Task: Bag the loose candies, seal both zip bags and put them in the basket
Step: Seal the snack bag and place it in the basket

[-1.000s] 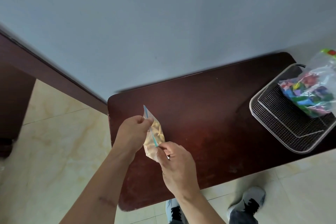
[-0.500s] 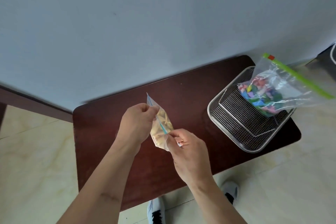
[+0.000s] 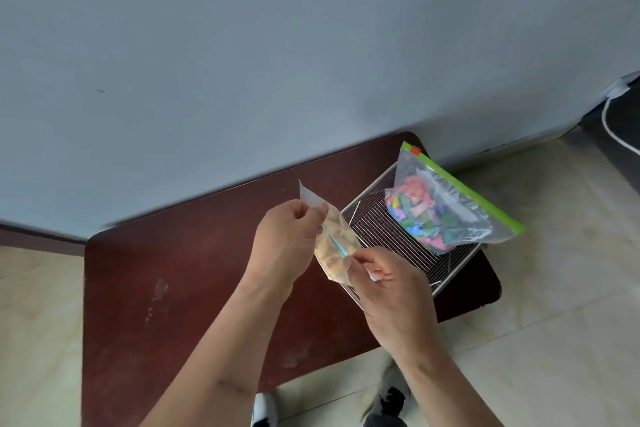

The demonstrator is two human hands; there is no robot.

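Above tabletop [image 3: 194,288]: both hands pinching small candy bag [image 3: 337,246].
Left hand [image 3: 287,246]: grips top corner.
Right hand [image 3: 388,288]: pinches blue zip.
Risk: unsealed strip gaps, candies spill beside basket [image 3: 457,274].

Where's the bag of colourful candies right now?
The bag of colourful candies sits in the wire basket at the table's right end, right of both hands.
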